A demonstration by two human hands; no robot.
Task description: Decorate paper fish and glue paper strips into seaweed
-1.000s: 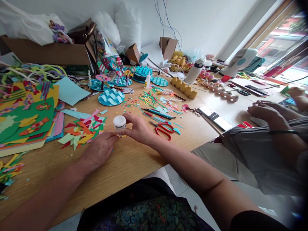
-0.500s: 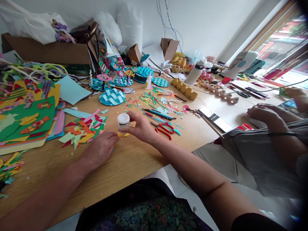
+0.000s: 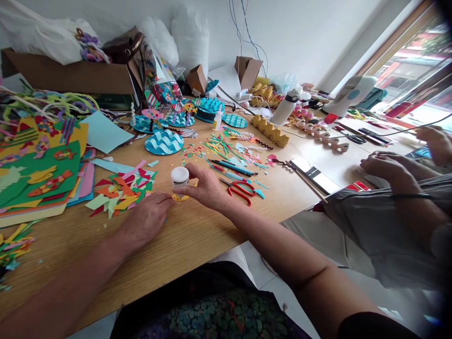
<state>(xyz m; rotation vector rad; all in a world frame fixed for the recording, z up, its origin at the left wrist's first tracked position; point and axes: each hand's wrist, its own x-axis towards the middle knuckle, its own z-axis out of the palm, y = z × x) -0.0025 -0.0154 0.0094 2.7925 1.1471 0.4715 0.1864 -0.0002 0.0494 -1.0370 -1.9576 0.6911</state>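
Note:
My right hand (image 3: 208, 188) is closed around a small clear jar with a white lid (image 3: 180, 176), thumb on the near side. The jar stands over a yellow paper piece (image 3: 181, 197) on the table; whether it rests on the paper I cannot tell. My left hand (image 3: 150, 216) has its fingers pressed together, their tips at the left edge of that yellow piece. Red-handled scissors (image 3: 242, 189) lie open to the right of my right hand. Coloured paper scraps (image 3: 122, 188) are heaped just beyond my left hand.
Dark pencils (image 3: 233, 167) lie behind the scissors. Farther back are blue wavy paper discs (image 3: 164, 141), a glue bottle (image 3: 217, 118) and a yellow egg-carton strip (image 3: 270, 131). Coloured sheets (image 3: 42, 174) are stacked at left. Another person's hands (image 3: 384, 167) are at right.

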